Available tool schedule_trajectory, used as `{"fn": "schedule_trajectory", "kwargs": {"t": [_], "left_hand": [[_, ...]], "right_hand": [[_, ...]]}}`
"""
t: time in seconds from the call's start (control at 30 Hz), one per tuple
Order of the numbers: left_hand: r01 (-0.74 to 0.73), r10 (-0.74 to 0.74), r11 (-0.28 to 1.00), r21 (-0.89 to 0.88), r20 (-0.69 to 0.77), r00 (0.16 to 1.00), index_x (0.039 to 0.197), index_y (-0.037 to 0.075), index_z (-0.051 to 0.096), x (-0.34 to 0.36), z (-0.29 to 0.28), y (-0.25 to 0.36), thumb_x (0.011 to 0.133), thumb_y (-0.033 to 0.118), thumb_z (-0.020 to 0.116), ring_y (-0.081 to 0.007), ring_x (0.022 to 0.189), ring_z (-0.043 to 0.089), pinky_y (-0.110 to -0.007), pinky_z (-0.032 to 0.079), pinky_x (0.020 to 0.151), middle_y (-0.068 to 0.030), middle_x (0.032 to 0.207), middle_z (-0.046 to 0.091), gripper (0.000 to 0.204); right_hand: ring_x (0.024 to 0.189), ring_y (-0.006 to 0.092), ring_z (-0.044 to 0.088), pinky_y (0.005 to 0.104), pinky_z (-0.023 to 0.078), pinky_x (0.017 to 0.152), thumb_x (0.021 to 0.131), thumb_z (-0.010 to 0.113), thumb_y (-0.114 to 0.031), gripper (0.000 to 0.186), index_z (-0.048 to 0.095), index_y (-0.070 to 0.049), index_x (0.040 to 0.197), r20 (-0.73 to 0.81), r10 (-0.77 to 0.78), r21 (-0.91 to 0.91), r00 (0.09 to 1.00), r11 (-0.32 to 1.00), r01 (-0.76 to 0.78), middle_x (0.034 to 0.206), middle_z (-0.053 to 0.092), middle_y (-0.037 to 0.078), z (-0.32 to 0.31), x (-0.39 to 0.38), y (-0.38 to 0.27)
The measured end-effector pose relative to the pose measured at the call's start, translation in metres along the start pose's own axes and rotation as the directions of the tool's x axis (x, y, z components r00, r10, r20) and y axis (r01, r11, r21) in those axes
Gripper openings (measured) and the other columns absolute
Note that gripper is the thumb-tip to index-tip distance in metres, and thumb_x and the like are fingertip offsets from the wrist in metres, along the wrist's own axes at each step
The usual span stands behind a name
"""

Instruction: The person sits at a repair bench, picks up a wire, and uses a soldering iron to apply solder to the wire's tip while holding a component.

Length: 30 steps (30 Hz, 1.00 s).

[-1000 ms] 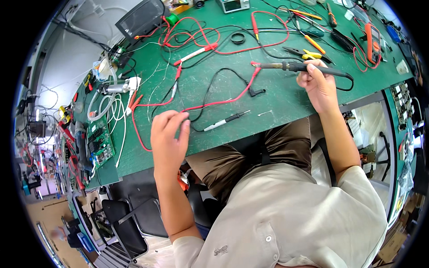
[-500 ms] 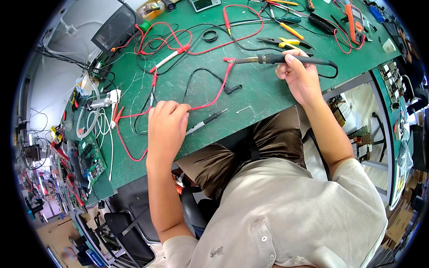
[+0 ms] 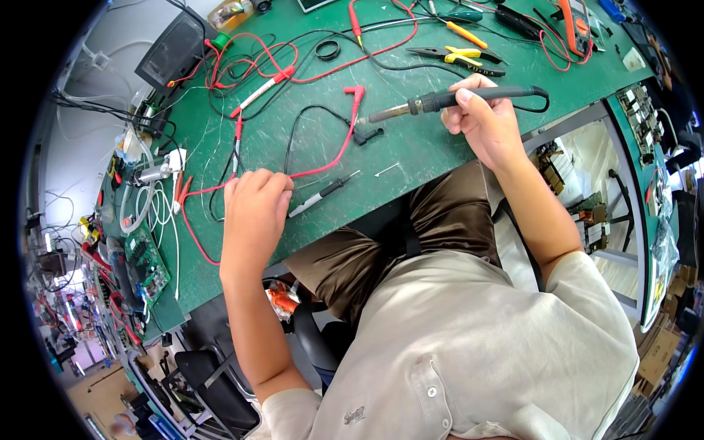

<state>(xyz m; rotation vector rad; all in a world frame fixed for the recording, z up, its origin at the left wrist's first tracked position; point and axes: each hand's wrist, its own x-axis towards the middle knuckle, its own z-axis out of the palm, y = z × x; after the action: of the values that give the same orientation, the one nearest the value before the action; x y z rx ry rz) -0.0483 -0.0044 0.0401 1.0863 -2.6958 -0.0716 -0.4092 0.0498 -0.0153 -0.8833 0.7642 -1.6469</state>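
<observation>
My right hand [image 3: 484,117] grips the dark handle of a soldering iron [image 3: 424,104] above the green bench. The iron points left, its tip close to the lower end of a red right-angled plug [image 3: 354,103]; I cannot tell whether they touch. From that plug a red test lead [image 3: 326,169] curves down to my left hand [image 3: 257,209], whose closed fingers hold it against the bench. A black right-angled plug [image 3: 368,136] on a black lead lies under the iron's tip. Between my hands and the bench's near edge lies a grey-and-black test probe [image 3: 323,195].
Yellow-and-black pliers [image 3: 462,57], an orange-handled tool [image 3: 466,34] and an orange multimeter [image 3: 576,29] lie toward the back right. A black ring [image 3: 328,50] and tangled red and black leads spread across the back. A green circuit board [image 3: 149,268] sits at left.
The soldering iron's tip has come off the top of the red plug and dropped lower beside it. My left hand keeps its hold on the red lead. The whole view has shifted slightly.
</observation>
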Motion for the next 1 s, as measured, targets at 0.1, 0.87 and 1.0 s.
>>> {"fn": "schedule_trajectory", "kwargs": {"t": [0.1, 0.87, 1.0], "left_hand": [[0.007, -0.008, 0.998, 0.057, 0.004, 1.0, 0.099, 0.008, 0.064, -0.001, 0.0, 0.004, 0.089, 0.006, 0.069, -0.0258, 0.095, 0.059, -0.042, 0.042, 0.092, -0.005, 0.092, 0.063, 0.011], [-0.046, -0.017, 0.958, -0.281, -0.217, 0.976, 0.095, 0.003, 0.07, 0.002, 0.027, 0.009, 0.084, -0.005, 0.069, -0.0236, 0.077, 0.063, -0.037, 0.044, 0.085, -0.007, 0.084, 0.068, 0.014], [-0.014, -0.056, 0.939, -0.343, -0.193, 0.98, 0.095, 0.004, 0.069, 0.005, 0.03, 0.008, 0.083, -0.004, 0.07, -0.0263, 0.079, 0.063, -0.04, 0.045, 0.082, -0.0062, 0.083, 0.067, 0.014]], "right_hand": [[0.067, 0.0147, 0.062, 0.0287, 0.05, 0.061, 0.097, 0.07, -0.011, 0.014, 0.063, 0.001, 0.1, 0.02, 0.011, -0.098, 1.0, 0.995, -0.009, 0.081, 0.066, 0.008, 0.007, -0.008, -0.001], [0.05, 0.0131, 0.051, 0.0289, 0.042, 0.05, 0.099, 0.064, -0.009, 0.01, 0.062, 0.0, 0.098, -0.134, -0.08, -0.305, 0.988, 0.952, 0.036, 0.061, 0.06, 0.007, 0.025, -0.027, 0.005], [0.054, 0.0115, 0.057, 0.0269, 0.044, 0.051, 0.094, 0.069, -0.008, 0.011, 0.06, -0.002, 0.09, -0.178, -0.047, -0.238, 0.983, 0.971, 0.003, 0.068, 0.063, 0.005, 0.03, -0.028, 0.003]]}}
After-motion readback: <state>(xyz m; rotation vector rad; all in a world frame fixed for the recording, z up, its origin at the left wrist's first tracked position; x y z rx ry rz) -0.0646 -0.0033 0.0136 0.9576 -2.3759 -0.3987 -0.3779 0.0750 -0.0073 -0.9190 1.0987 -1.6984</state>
